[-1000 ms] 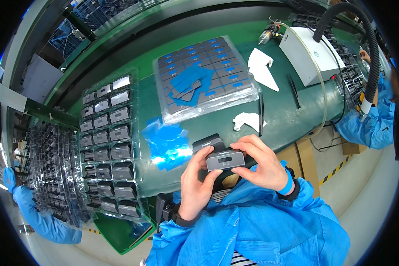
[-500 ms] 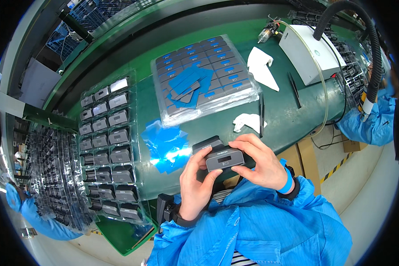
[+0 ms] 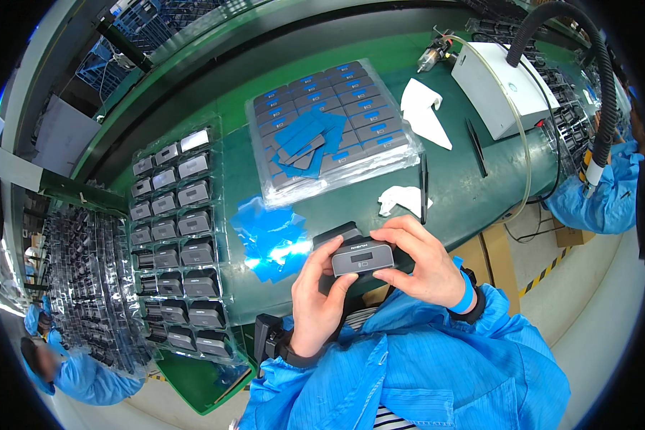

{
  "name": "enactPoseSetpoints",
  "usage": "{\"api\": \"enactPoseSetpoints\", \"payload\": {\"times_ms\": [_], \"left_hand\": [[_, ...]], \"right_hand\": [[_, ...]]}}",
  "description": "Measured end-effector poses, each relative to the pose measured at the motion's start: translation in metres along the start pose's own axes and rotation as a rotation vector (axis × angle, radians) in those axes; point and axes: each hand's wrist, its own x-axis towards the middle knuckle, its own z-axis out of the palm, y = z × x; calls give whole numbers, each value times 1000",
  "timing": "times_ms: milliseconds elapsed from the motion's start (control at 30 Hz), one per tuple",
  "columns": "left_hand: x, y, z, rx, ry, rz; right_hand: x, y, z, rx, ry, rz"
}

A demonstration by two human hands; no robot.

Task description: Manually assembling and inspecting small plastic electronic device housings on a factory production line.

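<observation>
Between both hands I hold a small dark grey plastic housing (image 3: 364, 259) with a rectangular window slot in its face. My left hand (image 3: 318, 297) grips its left end, thumb at the lower edge. At the right end, the thumb and fingers of my right hand (image 3: 424, 266) close on it. A second grey housing (image 3: 335, 233) lies on the green table just behind the held one, partly covered by it and my left fingers. Blue film sheets (image 3: 269, 240) lie on the table left of my hands.
Clear trays of grey housings (image 3: 196, 221) stand at the left. Farther back, a plastic-wrapped tray of grey pieces (image 3: 374, 115) carries loose blue-and-grey cards (image 3: 309, 138). White cloths (image 3: 424, 107), black pen-like tools (image 3: 475, 147) and a white box (image 3: 502, 89) are to the right.
My hands keep the housing almost in the same place. At the lower left, a co-worker in blue has moved further into view.
</observation>
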Motion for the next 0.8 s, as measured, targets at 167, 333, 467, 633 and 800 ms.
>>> {"api": "enactPoseSetpoints", "payload": {"times_ms": [167, 333, 467, 633, 800], "left_hand": [[0, 0, 0, -12, -1, -5], [-2, -1, -2, 61, 32, 48], [-1, 2, -13, 257, 190, 142], [7, 6, -8, 575, 136, 214], [19, -8, -3, 729, 112, 253]], "right_hand": [[0, -1, 0, 4, 0, -5], [-1, -1, 0, 61, 28, -2], [-2, 8, -19, -47, 232, -54], [-11, 25, -30, 137, 364, 39], [-19, 22, -26, 203, 372, 42]]}}
